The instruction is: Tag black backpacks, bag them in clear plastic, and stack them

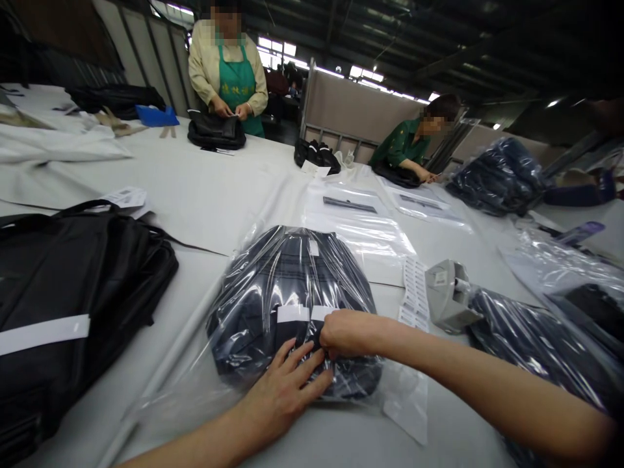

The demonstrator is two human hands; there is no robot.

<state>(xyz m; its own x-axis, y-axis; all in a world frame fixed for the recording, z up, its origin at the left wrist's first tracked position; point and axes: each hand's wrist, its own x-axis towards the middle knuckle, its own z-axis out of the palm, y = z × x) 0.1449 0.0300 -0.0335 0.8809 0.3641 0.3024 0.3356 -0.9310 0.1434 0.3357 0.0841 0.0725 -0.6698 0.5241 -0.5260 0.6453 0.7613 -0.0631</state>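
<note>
A dark backpack sealed in a clear plastic bag lies on the white table in front of me. My left hand rests flat on the near end of the bag, fingers spread. My right hand is curled into a pinch on the plastic beside a white strip label on the bag. What the fingers hold is hidden.
A black bag with a white band lies at the left. A grey tape dispenser and a sticker sheet sit to the right, beside more bagged backpacks. Flat plastic bags lie beyond. Two people work at the far side.
</note>
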